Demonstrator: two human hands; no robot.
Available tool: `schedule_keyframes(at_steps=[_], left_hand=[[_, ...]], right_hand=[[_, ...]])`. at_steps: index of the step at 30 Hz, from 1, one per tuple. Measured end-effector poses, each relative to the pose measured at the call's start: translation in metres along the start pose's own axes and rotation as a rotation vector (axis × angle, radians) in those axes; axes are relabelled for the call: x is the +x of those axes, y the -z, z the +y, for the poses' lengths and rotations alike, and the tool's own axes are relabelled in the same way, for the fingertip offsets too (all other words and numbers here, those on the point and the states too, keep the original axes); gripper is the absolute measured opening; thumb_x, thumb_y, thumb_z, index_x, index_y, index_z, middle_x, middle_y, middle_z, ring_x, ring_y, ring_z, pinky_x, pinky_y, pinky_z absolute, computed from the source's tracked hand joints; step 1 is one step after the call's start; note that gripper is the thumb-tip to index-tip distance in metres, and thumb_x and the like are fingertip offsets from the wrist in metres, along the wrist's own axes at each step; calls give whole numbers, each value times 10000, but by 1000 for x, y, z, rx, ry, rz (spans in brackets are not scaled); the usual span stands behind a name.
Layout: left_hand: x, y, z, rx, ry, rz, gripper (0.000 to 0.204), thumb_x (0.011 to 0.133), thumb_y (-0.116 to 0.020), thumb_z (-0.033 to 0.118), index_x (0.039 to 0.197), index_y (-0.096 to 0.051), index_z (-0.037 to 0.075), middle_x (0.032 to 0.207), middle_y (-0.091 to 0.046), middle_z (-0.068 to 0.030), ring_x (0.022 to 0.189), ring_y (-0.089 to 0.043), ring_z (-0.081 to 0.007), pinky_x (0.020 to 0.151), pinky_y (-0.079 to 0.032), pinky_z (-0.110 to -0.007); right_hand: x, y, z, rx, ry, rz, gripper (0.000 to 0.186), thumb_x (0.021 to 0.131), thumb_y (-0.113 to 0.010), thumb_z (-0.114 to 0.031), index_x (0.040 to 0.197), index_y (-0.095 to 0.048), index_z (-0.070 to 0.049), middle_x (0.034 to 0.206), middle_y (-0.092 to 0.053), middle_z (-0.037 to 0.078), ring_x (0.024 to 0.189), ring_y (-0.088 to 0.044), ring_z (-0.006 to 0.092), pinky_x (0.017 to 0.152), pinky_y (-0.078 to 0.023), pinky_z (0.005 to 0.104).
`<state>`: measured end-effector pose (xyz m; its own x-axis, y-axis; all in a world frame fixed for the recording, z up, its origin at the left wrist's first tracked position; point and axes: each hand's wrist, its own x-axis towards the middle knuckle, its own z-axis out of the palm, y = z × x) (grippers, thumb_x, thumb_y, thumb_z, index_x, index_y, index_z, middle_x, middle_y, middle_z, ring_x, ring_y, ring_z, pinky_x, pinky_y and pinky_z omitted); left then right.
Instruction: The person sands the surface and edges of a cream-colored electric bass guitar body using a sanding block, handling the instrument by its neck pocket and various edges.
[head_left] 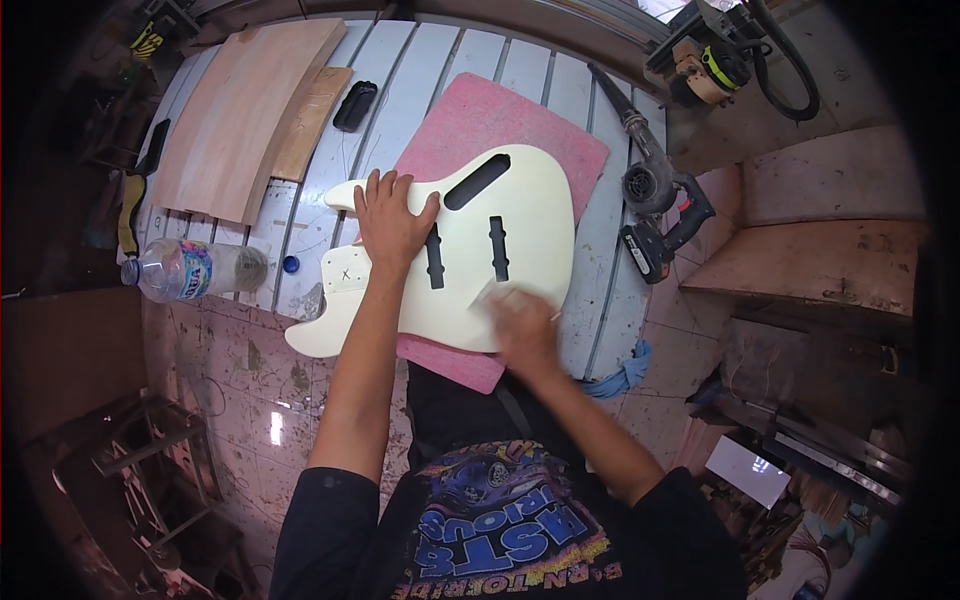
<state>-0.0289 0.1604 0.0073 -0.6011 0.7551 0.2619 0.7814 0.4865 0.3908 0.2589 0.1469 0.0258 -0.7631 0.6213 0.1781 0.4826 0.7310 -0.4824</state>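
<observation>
A cream-white electric guitar body (pixel 535 225) lies flat on a pink pad (pixel 480 115), its dark pickup slots and control cavity facing up. My left hand (pixel 392 222) rests on its upper left part with fingers spread, beside one slot. Near the body's lower edge, my right hand (pixel 527 328) is blurred by motion. Its fingers press a small pale flat piece (pixel 487 298) against the surface; blur hides what kind of piece it is. The neck pocket (pixel 345 272), marked with a small cross, shows to the left of my left forearm.
The slatted white table (pixel 425 60) also carries wooden boards (pixel 235 120), a small black case (pixel 355 106), a plastic bottle (pixel 195 270) and a blue cap (pixel 291 264). A cordless blower (pixel 650 185) lies at the right. A blue cloth (pixel 625 375) hangs at the table's lower right edge.
</observation>
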Motion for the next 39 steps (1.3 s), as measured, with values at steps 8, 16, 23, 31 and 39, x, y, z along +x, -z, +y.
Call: schedule_keyframes(at_steps=[8, 16, 23, 31, 39], left_hand=[[-2, -2, -3, 17, 7, -1, 570, 884, -679, 499, 1268, -711, 79, 1403, -630, -142, 1455, -427, -360, 1247, -218, -585], [-2, -2, 0, 14, 1, 5, 567, 881, -682, 493, 1262, -712, 75, 1404, -628, -140, 1456, -427, -359, 1248, -221, -581], [-2, -2, -2, 8, 2, 2, 568, 883, -684, 491, 1267, -708, 72, 1412, -624, -138, 1458, -426, -358, 1251, -219, -576], [3, 1, 3, 27, -6, -7, 565, 896, -691, 483, 1291, -697, 80, 1419, -622, -143, 1455, -435, -367, 1246, -235, -569], [-2, 1, 1, 14, 3, -6, 565, 893, -690, 486, 1285, -701, 79, 1419, -621, -143, 1461, -427, -366, 1253, -224, -562]], right_hand=[[-14, -7, -34, -32, -116, 38, 427, 838, -731, -95, 1252, -730, -198, 1217, -665, 135, 1128, -625, 343, 984, -496, 505], [23, 35, 59, 54, -459, 158, 468, 830, -762, -112, 1291, -703, -168, 1294, -622, 153, 1223, -562, 374, 1026, -429, 533], [-19, -1, -22, -24, -61, 36, 471, 800, -749, -87, 1255, -727, -205, 1239, -648, 122, 1176, -601, 324, 989, -491, 495], [-24, -8, -5, -94, -70, 69, 460, 811, -771, -111, 1261, -717, -186, 1251, -631, 142, 1215, -575, 351, 1029, -453, 511], [7, 37, 50, 8, -432, 108, 454, 841, -755, -101, 1290, -704, -137, 1260, -619, 165, 1202, -564, 371, 1022, -434, 496]])
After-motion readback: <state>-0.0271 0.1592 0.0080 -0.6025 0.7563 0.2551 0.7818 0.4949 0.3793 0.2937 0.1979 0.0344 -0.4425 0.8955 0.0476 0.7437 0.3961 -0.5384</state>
